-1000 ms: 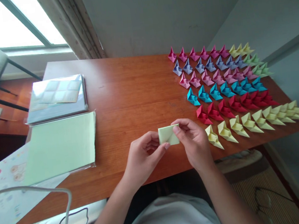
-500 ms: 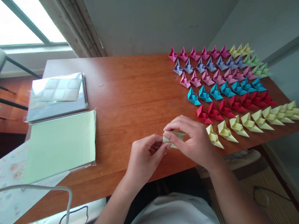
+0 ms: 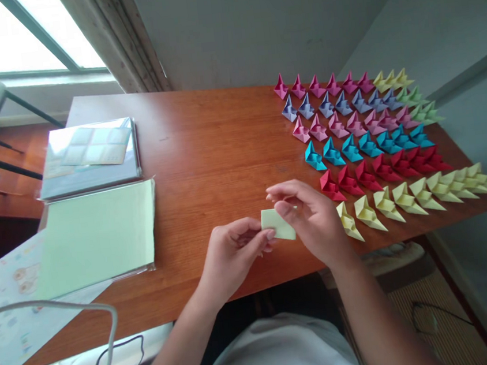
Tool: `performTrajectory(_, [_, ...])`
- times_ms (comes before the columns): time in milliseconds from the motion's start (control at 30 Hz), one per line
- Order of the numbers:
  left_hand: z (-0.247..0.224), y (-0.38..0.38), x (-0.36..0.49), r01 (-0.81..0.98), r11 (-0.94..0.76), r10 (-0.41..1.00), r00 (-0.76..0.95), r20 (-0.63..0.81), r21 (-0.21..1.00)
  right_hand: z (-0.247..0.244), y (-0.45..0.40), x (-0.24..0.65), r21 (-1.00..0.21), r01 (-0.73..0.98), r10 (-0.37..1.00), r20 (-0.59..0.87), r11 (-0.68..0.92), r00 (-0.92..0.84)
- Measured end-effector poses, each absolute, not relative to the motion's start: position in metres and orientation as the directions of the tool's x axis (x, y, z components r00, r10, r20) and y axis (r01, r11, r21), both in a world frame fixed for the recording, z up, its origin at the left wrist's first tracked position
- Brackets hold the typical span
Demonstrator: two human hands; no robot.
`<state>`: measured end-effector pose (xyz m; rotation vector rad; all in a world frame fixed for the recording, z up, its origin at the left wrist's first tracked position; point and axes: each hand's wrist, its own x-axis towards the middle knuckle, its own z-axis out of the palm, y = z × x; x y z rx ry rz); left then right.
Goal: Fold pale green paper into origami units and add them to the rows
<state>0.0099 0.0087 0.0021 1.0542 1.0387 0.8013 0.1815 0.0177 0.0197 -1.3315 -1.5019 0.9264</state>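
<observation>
A small folded piece of pale green paper (image 3: pixel 276 225) is held just above the table's front part. My left hand (image 3: pixel 237 253) pinches its left edge between thumb and fingers. My right hand (image 3: pixel 312 219) is at the paper's right end, its thumb over the upper right corner and its index finger stretched out above, apart from the thumb. Whether its other fingers touch the paper from behind is hidden. Just right of this hand begins a row of pale yellow folded paper pieces (image 3: pixel 387 207).
Behind that row stand more rows of folded paper: red (image 3: pixel 365 178), blue (image 3: pixel 351 149), pink (image 3: pixel 337 127), purple (image 3: pixel 326 106) and magenta (image 3: pixel 316 87). A stack of light green paper (image 3: pixel 101 235) lies left, below a plastic-covered pack (image 3: pixel 50 182). A grey cable (image 3: pixel 115 323) crosses the lower left.
The paper has turned so its flat face shows toward me. My right index finger and thumb have parted from their pinch on it, while my left hand keeps hold.
</observation>
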Motion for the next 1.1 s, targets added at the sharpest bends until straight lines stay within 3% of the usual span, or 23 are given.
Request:
performTrajectory(100, [0.004,0.01,0.009,-0.106,0.354,0.917,0.236,-0.323,0.929,0.012,0.012,0.181,-0.97,0.233,0.985,0.098,0.063,0.145])
performTrajectory(200, [0.005,0.011,0.009,-0.158,0.353,0.928,0.188,-0.323,0.922,0.007,0.004,0.18,-0.972,0.231,0.988,0.084,0.052,0.131])
performTrajectory(467, [0.004,0.014,0.008,-0.165,0.356,0.922,0.219,-0.318,0.92,0.007,0.001,0.175,-0.874,0.464,0.977,0.199,0.145,0.071])
performTrajectory(667, [0.004,0.013,0.008,-0.093,0.35,0.913,0.255,-0.318,0.932,0.008,0.004,0.182,-0.714,0.642,0.935,0.353,0.28,-0.015])
performTrajectory(900, [0.002,0.012,0.007,-0.096,0.382,0.884,0.329,-0.332,0.919,0.007,0.007,0.183,-0.907,0.394,0.982,0.182,0.15,0.045])
performTrajectory(1100, [0.004,0.014,0.007,-0.087,0.4,0.864,0.368,-0.344,0.912,0.001,0.01,0.179,-0.925,0.353,0.973,0.194,0.14,0.122])
